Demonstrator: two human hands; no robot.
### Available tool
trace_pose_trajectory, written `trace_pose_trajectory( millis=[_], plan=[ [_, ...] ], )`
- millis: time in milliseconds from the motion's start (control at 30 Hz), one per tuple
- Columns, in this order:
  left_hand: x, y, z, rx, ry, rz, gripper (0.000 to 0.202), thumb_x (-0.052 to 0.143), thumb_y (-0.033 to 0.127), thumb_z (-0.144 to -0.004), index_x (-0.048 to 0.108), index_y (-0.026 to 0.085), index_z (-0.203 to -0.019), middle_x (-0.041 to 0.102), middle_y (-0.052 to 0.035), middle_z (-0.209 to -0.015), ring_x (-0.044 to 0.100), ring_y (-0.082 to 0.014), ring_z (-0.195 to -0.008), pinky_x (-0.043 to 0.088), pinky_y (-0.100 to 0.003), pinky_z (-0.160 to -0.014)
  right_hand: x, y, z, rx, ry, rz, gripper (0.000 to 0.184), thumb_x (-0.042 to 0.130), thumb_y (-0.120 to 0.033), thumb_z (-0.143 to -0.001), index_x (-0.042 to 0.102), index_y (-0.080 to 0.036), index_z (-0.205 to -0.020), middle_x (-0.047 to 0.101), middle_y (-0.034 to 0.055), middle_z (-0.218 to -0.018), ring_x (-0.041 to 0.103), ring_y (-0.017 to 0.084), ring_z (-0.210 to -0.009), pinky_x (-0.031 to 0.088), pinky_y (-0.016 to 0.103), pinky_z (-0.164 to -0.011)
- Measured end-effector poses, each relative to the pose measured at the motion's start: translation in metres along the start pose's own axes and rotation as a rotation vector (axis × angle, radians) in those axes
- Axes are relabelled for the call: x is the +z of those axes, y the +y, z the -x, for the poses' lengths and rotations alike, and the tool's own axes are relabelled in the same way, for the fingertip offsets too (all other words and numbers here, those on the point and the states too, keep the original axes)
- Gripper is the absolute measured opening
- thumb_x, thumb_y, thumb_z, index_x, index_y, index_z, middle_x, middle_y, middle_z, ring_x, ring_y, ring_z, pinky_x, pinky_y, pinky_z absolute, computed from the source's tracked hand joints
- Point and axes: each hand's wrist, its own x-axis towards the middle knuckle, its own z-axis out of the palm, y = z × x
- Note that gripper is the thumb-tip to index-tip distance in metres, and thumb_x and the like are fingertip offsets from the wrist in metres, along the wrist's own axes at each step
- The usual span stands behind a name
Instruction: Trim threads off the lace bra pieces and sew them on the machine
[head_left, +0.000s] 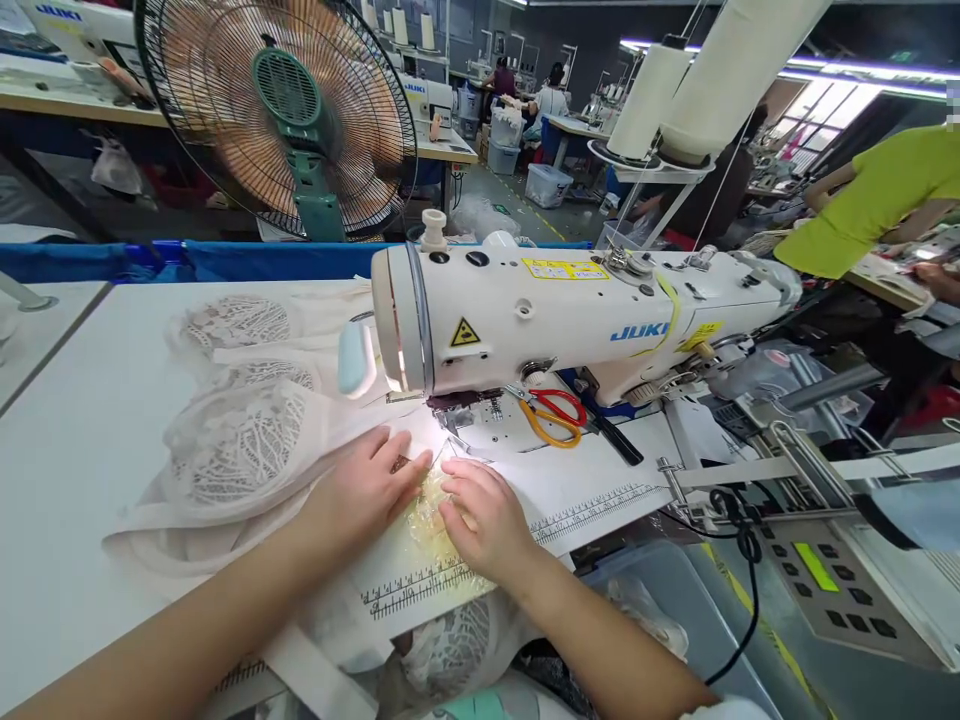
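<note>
My left hand (367, 485) lies flat on pale lace fabric (429, 508) in front of the needle area of a white JUKI sewing machine (570, 315), its fingers stretched toward the presser foot (450, 415). My right hand (480, 515) rests on the same lace piece just to the right, fingers bent and pressing it down. The lace between the two hands is brightly lit by the machine lamp. A printed ruler strip (420, 585) on the table runs under my right wrist.
Stacked lace bra cups (240, 440) lie left of my hands. Red-and-orange scissors (555, 412) sit on the machine bed. A control panel (832, 585) is at lower right, a fan (277, 110) behind, thread cones (675, 90) upper right. A person in a green top (870, 200) works at far right.
</note>
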Motion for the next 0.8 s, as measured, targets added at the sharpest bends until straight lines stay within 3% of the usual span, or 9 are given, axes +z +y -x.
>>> trace_pose_trajectory(
  millis=[300,600,800],
  plan=[
    [-0.009,-0.009,-0.004,0.013,-0.089,0.099,0.031,0.039,0.026,-0.092,0.062,0.022,-0.112,0.057,-0.0146,-0.115,0.05,-0.0309,-0.102,0.051,-0.04,-0.072,-0.001,0.002,0.0,0.046,0.016,-0.03,0.018,0.046,-0.022,-0.084,0.062,-0.017,-0.089,0.069,0.0114,-0.102,0.063,0.02,-0.099,0.052,0.037,-0.088],
    [0.008,-0.031,-0.009,0.039,-0.07,0.148,0.034,0.038,0.029,-0.093,0.062,0.02,-0.115,0.056,-0.0158,-0.116,0.047,-0.0313,-0.107,0.049,-0.042,-0.083,-0.001,0.003,-0.001,0.043,0.006,-0.035,0.018,0.046,-0.022,-0.084,0.062,-0.017,-0.09,0.069,0.0117,-0.102,0.062,0.02,-0.099,0.052,0.036,-0.088],
    [0.01,-0.04,-0.015,0.004,-0.115,0.121,0.037,0.036,0.032,-0.093,0.063,0.019,-0.115,0.056,-0.0161,-0.119,0.047,-0.0332,-0.111,0.048,-0.043,-0.088,0.001,0.002,-0.001,0.061,0.001,-0.044,0.017,0.047,-0.022,-0.083,0.062,-0.017,-0.088,0.069,0.0119,-0.101,0.062,0.021,-0.099,0.052,0.036,-0.087]
  ],
)
